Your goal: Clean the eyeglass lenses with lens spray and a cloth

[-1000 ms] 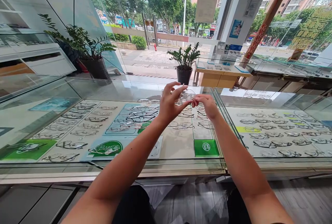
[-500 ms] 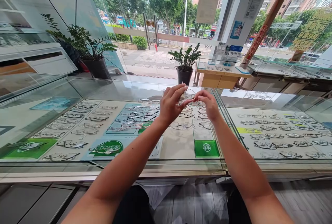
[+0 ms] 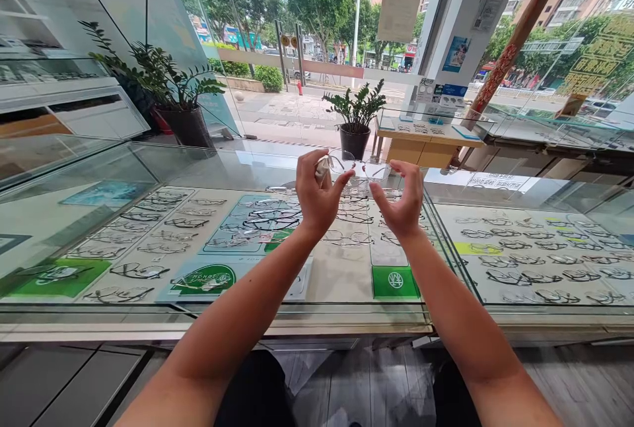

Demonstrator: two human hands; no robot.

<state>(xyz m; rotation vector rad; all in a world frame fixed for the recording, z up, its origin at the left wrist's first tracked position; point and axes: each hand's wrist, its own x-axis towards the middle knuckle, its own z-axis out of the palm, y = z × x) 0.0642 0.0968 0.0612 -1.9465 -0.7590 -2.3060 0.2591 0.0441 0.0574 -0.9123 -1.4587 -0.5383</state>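
A pair of thin-rimmed eyeglasses (image 3: 347,158) is held up above the glass counter, with clear lenses and small reddish spots near the nose bridge. My left hand (image 3: 317,193) grips one side of them, thumb by the lower rim and fingers curled around a whitish cloth (image 3: 324,168). On the other side my right hand (image 3: 402,201) has its thumb and forefinger spaced apart at the rim of the second lens. The exact contact of the right fingertips is hard to see against the bright background.
Below the hands, a glass display counter (image 3: 341,308) contains rows of eyeglasses and a green card (image 3: 395,282). A second glass case (image 3: 535,308) adjoins at the right. Beyond stand a potted plant (image 3: 354,140), a larger plant (image 3: 185,127) and a wooden display table (image 3: 416,150).
The hands, close together before around the eyeglasses, have moved apart. My right fingers have spread, and the eyeglasses' lenses and bridge now show between the hands.
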